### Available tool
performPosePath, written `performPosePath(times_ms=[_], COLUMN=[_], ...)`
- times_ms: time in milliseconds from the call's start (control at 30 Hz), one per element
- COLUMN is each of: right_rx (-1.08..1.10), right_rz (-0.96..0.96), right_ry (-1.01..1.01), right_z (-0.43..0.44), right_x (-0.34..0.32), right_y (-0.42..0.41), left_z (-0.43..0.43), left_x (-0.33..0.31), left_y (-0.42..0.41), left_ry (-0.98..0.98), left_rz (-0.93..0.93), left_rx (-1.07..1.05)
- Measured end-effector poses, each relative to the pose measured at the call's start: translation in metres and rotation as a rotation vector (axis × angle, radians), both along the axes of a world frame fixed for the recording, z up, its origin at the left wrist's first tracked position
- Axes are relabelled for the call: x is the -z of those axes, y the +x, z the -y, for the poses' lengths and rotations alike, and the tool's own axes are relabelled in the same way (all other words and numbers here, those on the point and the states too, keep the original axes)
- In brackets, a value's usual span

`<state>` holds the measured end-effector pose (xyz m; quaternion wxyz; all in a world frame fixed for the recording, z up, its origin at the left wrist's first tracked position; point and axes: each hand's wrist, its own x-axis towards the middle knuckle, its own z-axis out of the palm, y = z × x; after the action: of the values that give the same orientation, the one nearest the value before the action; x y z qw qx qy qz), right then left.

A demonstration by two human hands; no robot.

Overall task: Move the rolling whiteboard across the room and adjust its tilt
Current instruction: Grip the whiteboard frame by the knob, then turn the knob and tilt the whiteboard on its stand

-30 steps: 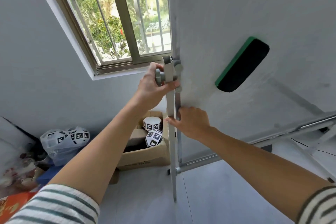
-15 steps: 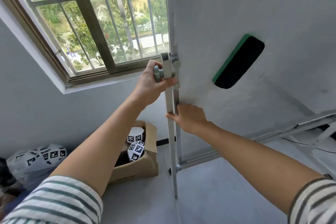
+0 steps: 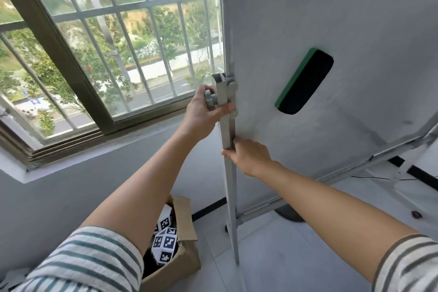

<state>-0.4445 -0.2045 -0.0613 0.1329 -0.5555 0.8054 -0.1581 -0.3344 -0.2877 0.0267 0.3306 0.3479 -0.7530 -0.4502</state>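
The whiteboard (image 3: pixel 343 19) fills the right half of the view, its grey-white face tilted toward me. A grey metal upright post (image 3: pixel 225 125) of its stand runs down the board's left edge. My left hand (image 3: pixel 201 111) is closed around the grey tilt knob (image 3: pixel 210 100) at the top of the post. Lower down, my right hand (image 3: pixel 248 156) grips the board's left edge beside the post, its fingers wrapped behind. A green-backed black eraser (image 3: pixel 304 80) sticks to the board's face.
A barred window (image 3: pixel 94 54) and its sill stand close on the left. Below it a cardboard box (image 3: pixel 180 265) holds black-and-white patterned balls. The stand's lower crossbar (image 3: pixel 260 213) crosses the grey floor; a cable lies at the right.
The view has risen and swung left, so more window shows and the box sits lower. Both hands keep the same grips on knob and board edge.
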Motion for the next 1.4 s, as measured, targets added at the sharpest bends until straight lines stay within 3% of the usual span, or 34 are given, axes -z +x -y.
performPosePath(times_ms=[367, 567, 800, 967, 1167, 1400], right_rx=[0.132, 0.138, 0.266, 0.434, 0.677, 0.943], right_rz=[0.056, 0.141, 0.428, 0.584, 0.646, 0.716], right_ry=[0.009, 0.049, -0.063, -0.123, -0.194, -0.274], right_z=[0.049, 0.014, -0.119, -0.261, -0.423, -0.523], right_x=[0.003, 0.012, 0.054, 0.087, 0.119, 0.135], right_y=[-0.018, -0.035, -0.088, -0.136, -0.195, -0.256], left_z=[0.052, 0.038, -0.032, -0.121, -0.236, -0.307], left_x=[0.000, 0.012, 0.081, 0.136, 0.184, 0.212], left_y=[-0.029, -0.040, -0.041, -0.049, -0.103, -0.193], left_ry=[-0.030, -0.083, 0.105, 0.322, 0.420, 0.476], left_rz=[0.023, -0.026, 0.102, 0.264, 0.378, 0.512], left_rx=[0.030, -0.045, -0.190, 0.047, 0.255, 0.417])
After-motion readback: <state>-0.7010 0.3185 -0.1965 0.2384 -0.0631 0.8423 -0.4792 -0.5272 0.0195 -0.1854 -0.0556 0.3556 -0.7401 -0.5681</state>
